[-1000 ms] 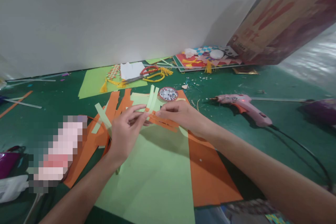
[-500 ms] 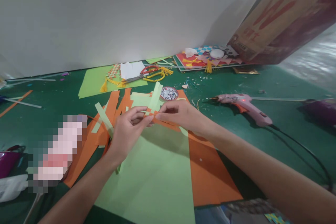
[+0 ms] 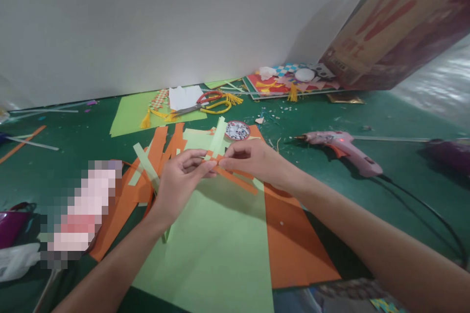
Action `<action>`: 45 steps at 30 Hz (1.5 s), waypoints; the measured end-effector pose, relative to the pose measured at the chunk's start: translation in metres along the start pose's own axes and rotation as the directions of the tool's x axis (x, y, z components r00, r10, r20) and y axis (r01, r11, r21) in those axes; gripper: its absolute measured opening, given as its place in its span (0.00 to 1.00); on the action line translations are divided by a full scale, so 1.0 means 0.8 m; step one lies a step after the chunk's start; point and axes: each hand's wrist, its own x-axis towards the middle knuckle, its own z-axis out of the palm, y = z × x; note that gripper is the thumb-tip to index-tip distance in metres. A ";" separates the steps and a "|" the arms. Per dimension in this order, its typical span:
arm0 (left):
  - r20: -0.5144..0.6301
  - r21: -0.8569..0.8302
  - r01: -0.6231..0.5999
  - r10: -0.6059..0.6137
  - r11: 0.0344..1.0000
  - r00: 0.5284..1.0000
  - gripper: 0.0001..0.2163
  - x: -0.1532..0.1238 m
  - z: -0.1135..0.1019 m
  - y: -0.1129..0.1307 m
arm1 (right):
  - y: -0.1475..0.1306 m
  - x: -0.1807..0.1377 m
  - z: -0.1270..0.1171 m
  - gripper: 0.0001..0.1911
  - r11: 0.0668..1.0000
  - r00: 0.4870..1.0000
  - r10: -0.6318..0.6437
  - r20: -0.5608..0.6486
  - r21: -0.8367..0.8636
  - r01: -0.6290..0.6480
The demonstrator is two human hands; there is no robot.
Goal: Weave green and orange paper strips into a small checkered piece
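Between my hands is a small piece woven from orange and light green paper strips. Its green strips point away from me, and an orange strip trails down to the right beneath my right hand. My left hand pinches the woven piece from the left, thumb on the near side. My right hand closes thumb and forefinger on its right edge. Both hands are above a light green paper sheet, which overlaps an orange sheet. Fingers partly hide the weave.
A pink glue gun with a lit red light lies at right, its cord running toward me. Scissors, a dish of small beads and tasselled woven pieces lie farther back. Loose orange strips lie at left. A paper bag stands back right.
The orange strip's loose end has swung out and down to the right, away from the other orange strip. Both hands keep their pinch on the woven piece, almost in place.
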 end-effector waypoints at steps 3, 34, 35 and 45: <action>0.008 0.001 0.016 -0.016 1.000 1.000 0.05 0.001 0.002 0.001 | 0.002 0.000 0.001 0.13 1.000 1.000 -0.003 -0.001 -0.016 0.003; 0.041 0.079 0.030 -0.034 0.996 0.999 0.07 0.002 -0.003 0.006 | 0.002 0.001 -0.002 0.22 0.988 0.996 0.027 0.079 -0.155 -0.015; 0.043 0.084 0.038 -0.041 0.996 0.998 0.07 0.002 -0.003 0.006 | 0.002 0.001 -0.002 0.22 0.987 0.997 0.021 0.075 -0.160 -0.008; -0.065 0.003 -0.030 0.030 1.000 0.997 0.06 0.008 -0.004 0.002 | 0.005 0.003 -0.011 0.19 0.978 1.000 0.006 0.023 -0.210 -0.001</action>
